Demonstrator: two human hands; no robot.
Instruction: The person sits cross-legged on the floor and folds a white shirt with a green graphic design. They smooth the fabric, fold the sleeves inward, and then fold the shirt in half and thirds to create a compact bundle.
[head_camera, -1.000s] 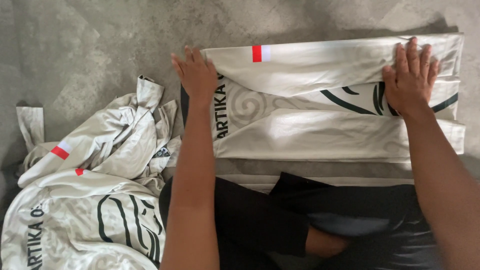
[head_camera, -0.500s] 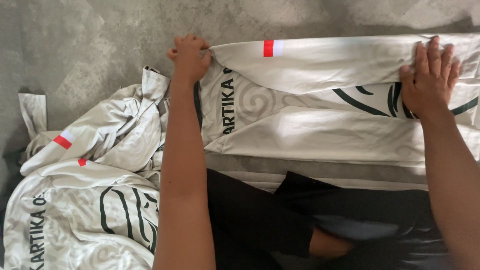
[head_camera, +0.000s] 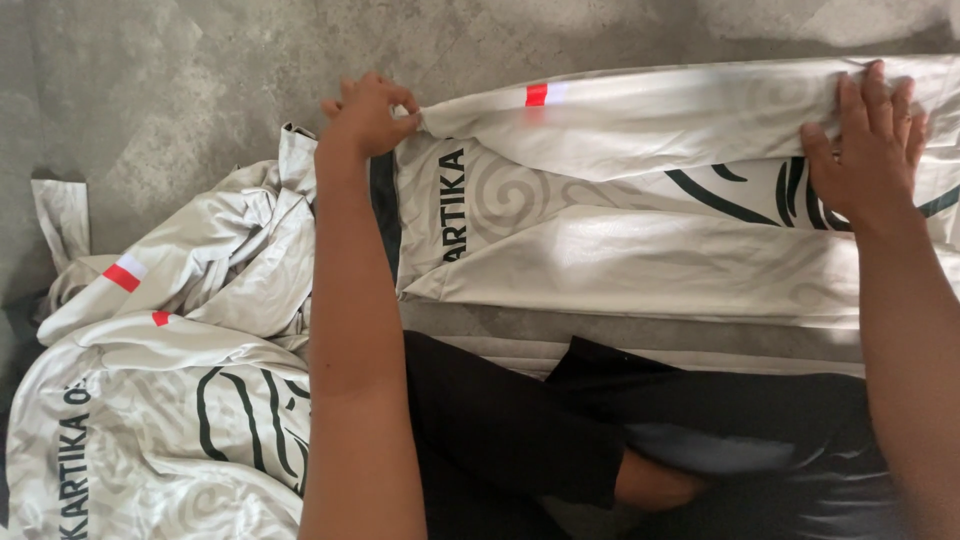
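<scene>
Head view, looking down at a grey concrete floor. One pale shirt with dark curved markings lies spread across the frame from 12 to 3 o'clock, its upper sleeve folded over the body; one small red patch shows on that sleeve. Two hands work on this shirt. The left hand, at 11 o'clock, has its fingers clenched on the sleeve's end, pinching the cloth. The right hand, at 2 o'clock, lies flat with fingers released and spread, pressing the folded sleeve against the shirt's body. At 8 o'clock is one loose pile of shirts of the same pale kind; at least two garments can be counted in it, with two red patches visible, and the exact number cannot be told. The pile lies just beside the left forearm. At 6 o'clock, the person's legs in black trousers are folded, near the spread shirt's lower edge.
</scene>
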